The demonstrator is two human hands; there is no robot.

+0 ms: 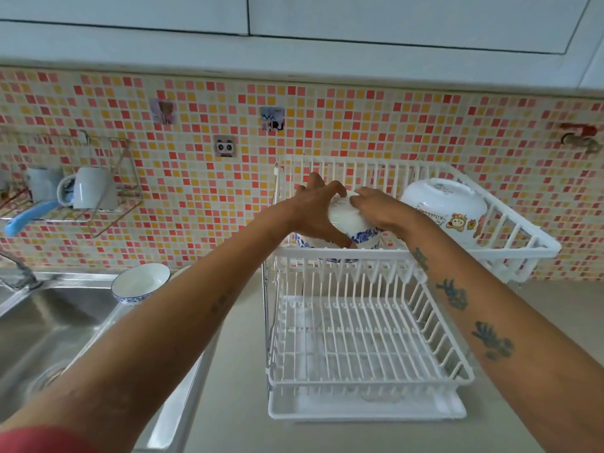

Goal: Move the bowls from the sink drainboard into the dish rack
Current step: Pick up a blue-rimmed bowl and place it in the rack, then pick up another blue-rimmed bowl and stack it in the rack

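Note:
A white two-tier dish rack (359, 255) stands on the counter right of the sink. In its upper tier, both hands hold an upside-down white bowl with a blue floral rim (348, 220): my left hand (315, 210) grips its left side, my right hand (380, 210) rests on its right side. A blue rim of another bowl shows just under it. A large white bowl with cartoon print (447, 212) lies inverted at the tier's right. One white and blue bowl (140, 282) sits upright on the drainboard, behind my left forearm.
The steel sink (49, 325) with a tap (19, 273) lies at the left. A wire wall shelf (72, 204) holds a white mug and a blue brush. The rack's lower tier (359, 341) holds nothing. A wall tap (578, 138) sticks out at the right.

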